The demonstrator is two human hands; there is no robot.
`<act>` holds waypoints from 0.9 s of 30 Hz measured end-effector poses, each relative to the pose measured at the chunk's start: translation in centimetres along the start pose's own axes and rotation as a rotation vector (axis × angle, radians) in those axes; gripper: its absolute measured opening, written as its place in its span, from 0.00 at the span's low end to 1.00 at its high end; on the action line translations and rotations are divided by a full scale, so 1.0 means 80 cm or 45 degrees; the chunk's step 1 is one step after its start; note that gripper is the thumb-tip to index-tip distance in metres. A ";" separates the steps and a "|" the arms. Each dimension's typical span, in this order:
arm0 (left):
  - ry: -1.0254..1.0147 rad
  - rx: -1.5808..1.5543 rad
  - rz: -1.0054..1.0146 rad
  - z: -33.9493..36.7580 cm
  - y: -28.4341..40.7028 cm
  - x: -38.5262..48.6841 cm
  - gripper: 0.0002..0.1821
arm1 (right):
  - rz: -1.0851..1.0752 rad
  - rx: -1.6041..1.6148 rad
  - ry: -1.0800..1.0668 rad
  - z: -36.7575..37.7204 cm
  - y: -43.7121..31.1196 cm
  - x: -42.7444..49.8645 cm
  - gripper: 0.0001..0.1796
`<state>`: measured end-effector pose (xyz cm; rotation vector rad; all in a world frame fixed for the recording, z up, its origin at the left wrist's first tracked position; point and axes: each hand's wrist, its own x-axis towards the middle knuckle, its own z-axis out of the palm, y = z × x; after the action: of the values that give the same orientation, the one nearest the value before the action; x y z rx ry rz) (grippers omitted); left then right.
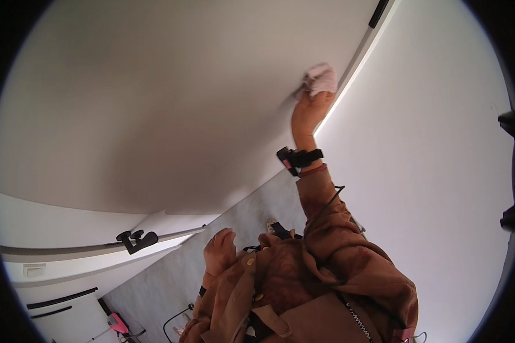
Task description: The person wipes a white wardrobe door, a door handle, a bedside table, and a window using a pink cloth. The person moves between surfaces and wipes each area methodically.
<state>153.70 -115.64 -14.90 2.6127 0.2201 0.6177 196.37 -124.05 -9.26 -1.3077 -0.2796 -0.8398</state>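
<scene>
My right hand is raised and grips a crumpled pale pink cloth. The cloth is at a broad off-white panel, close to a pale vertical trim strip; whether it presses on the panel cannot be told. A black strap with a small device circles my right wrist. Low in front of my body is my left hand, fingers loosely bent, with no object visible in it. Its palm side is hidden.
A white surface rises on the right, with black fittings at its far edge. At lower left are a black lever handle, a white wall switch and a pink-and-black device. A dark cable runs along my right sleeve. The floor is grey.
</scene>
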 end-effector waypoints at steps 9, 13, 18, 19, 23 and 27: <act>-0.008 -0.107 0.000 -0.017 -0.024 -0.022 0.15 | -0.790 -0.264 -0.546 0.041 -0.164 -0.140 0.17; 0.001 -0.101 -0.032 -0.034 -0.039 -0.061 0.16 | 0.269 0.836 -0.277 0.062 -0.171 -0.093 0.15; -0.055 -0.095 -0.155 -0.052 -0.055 -0.109 0.14 | -0.014 0.521 -0.325 0.104 -0.220 -0.132 0.10; -0.081 -0.097 -0.182 -0.056 -0.058 -0.117 0.13 | 0.135 0.668 -0.314 0.120 -0.231 -0.182 0.09; -0.117 -0.061 -0.224 -0.068 -0.066 -0.148 0.11 | -1.067 -0.043 -0.748 0.094 -0.255 -0.302 0.23; -0.046 -0.011 -0.259 -0.081 -0.076 -0.181 0.11 | -1.138 -0.055 -1.073 0.097 -0.294 -0.338 0.26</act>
<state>137.59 -111.35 -18.06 2.5486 0.4636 0.4985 163.96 -107.02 -6.65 -1.5278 -1.6021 -0.9659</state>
